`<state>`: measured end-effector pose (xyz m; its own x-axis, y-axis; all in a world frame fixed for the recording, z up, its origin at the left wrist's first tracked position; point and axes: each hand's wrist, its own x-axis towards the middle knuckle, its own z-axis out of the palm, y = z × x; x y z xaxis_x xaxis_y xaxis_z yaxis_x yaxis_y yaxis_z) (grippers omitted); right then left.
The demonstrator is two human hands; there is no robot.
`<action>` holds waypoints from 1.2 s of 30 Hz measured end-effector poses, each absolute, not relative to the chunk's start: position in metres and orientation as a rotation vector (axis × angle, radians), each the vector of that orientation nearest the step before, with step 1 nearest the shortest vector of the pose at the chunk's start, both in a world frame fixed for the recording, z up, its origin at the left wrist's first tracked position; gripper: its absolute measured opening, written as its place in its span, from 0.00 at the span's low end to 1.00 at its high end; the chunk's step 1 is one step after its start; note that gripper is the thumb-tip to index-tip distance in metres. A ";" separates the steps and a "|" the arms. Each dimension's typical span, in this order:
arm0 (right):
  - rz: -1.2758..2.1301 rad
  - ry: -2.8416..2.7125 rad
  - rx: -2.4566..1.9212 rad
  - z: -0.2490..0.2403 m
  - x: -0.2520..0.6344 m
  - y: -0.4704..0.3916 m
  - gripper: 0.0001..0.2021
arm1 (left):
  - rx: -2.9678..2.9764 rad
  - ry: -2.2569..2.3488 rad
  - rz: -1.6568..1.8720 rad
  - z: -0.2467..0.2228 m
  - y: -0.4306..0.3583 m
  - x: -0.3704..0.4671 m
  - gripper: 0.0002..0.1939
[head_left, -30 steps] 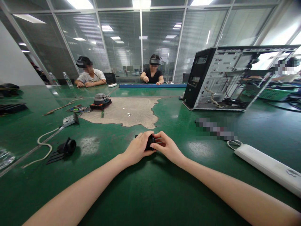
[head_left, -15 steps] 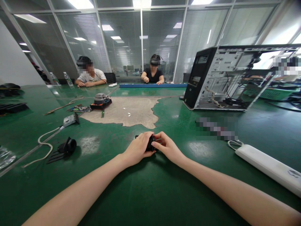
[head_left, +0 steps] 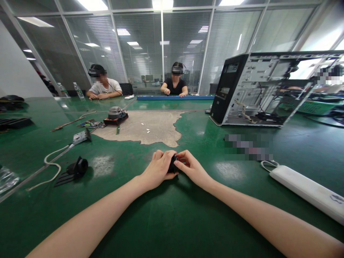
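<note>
Close in front of me, on or just over the green table (head_left: 172,218), is a small black part (head_left: 172,165), mostly covered by my fingers. My left hand (head_left: 159,167) is wrapped round it from the left, thumb underneath. From the right, my right hand (head_left: 190,165) pinches the part's right side between thumb and fingers. What kind of part it is I cannot make out. A black plastic piece with a round end and flat prongs (head_left: 76,168) lies to the left of my hands.
An opened computer case (head_left: 231,89) stands at the right. A white power strip (head_left: 303,190) lies nearer, by a blurred-out object. Behind my hands is a bare patch (head_left: 150,125) with a heatsink fan (head_left: 115,114) at its left. Two people sit across the table.
The black part has turned or shifted slightly within my hands, and less of it shows beyond my left fingers. Both arms have stayed nearly still.
</note>
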<state>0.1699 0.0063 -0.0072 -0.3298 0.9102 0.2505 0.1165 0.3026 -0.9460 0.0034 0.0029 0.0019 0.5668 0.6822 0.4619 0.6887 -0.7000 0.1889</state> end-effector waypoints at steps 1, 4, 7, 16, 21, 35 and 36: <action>1.130 -1.688 -0.955 -0.007 0.170 0.006 0.10 | -2.749 -1.218 -0.812 0.002 0.003 0.003 0.32; 1.142 -1.713 -0.945 -0.006 0.170 0.005 0.09 | -2.745 -1.195 -0.849 0.000 0.003 0.004 0.32; 1.092 -1.752 -0.905 -0.002 0.171 0.003 0.08 | -2.823 -1.150 -0.869 0.000 0.004 0.004 0.31; 1.059 -1.739 -0.927 -0.001 0.169 0.002 0.08 | -2.882 -1.134 -0.837 0.004 0.003 0.002 0.30; 1.091 -1.719 -0.964 -0.003 0.169 0.003 0.10 | -2.884 -1.129 -0.853 0.003 0.004 0.003 0.30; 0.917 -1.793 -0.919 -0.001 0.171 0.002 0.07 | -2.890 -1.125 -0.848 0.004 0.004 0.004 0.30; 0.930 -1.783 -0.930 -0.001 0.170 0.002 0.08 | -2.889 -1.126 -0.852 0.004 0.004 0.004 0.31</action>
